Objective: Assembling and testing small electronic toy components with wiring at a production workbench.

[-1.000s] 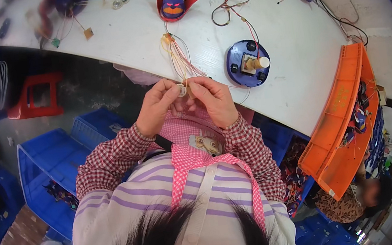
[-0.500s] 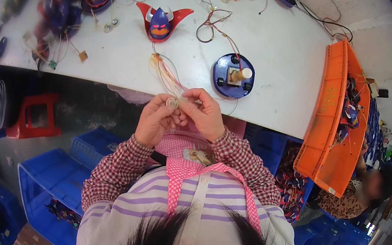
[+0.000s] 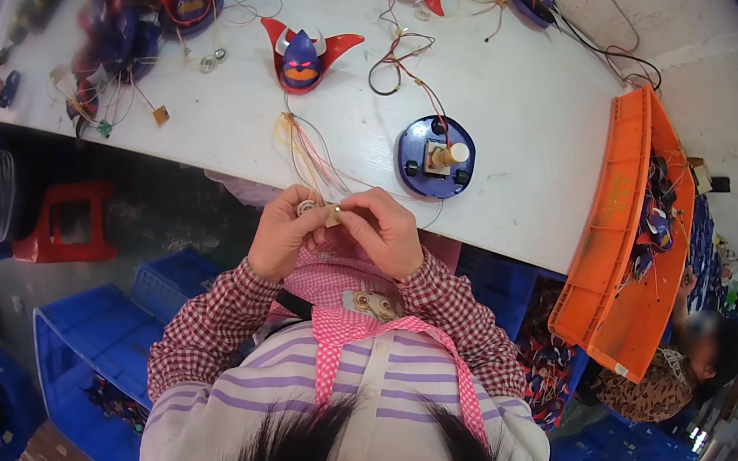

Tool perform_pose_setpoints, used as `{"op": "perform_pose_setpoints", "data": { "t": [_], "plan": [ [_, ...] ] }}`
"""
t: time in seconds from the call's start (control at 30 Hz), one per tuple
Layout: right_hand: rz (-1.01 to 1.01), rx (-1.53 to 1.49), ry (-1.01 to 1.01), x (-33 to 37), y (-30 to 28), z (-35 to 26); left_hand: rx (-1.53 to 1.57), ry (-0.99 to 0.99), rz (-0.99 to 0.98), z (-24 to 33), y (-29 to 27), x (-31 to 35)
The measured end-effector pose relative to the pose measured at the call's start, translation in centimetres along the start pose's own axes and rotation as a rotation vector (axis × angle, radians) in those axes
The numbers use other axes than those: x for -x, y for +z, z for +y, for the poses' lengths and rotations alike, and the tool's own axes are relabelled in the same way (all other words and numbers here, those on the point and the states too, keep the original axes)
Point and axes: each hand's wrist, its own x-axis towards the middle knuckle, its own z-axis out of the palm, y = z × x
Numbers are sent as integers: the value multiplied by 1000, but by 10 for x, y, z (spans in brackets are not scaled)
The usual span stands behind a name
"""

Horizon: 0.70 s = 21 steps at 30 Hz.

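Observation:
Both hands meet at the near edge of the white table. My left hand (image 3: pixel 278 236) is closed, with a small round metal-rimmed disc (image 3: pixel 306 208) among its fingers. A small tan circuit board (image 3: pixel 331 218) sits between my two hands, with my left fingertips on it. My right hand (image 3: pixel 388 231) is closed, its thumb and forefinger pinching the board's upper corner. Thin wires (image 3: pixel 309 149) run from there to a purple horned toy head (image 3: pixel 301 61) with a red collar, lying on the table. Some of my fingers are hidden behind others.
A purple round base (image 3: pixel 418 178) with a wired block and a pale cylinder stands to the right on the table (image 3: pixel 505 126). An orange crate (image 3: pixel 598 236) leans at the right edge. Blue crates (image 3: pixel 87 341) stand low at left. Other people sit at far left and lower right.
The disc has shifted lower and left in my left hand. The tan board now shows between my fingers. My right thumb and forefinger have come in to its corner.

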Motion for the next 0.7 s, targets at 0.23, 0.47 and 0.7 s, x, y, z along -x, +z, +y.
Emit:
{"op": "perform_pose_setpoints", "data": {
  "t": [0.23,0.47,0.7],
  "plan": [
    [-40,216,-159,0,0,-1,-119,1,19,2,-1,0],
    [-66,254,-183,-1,0,0,-121,11,6,4,-2,-4],
    [-19,251,-159,-1,1,-2,-101,-12,8,6,0,-7]
  ]
}}
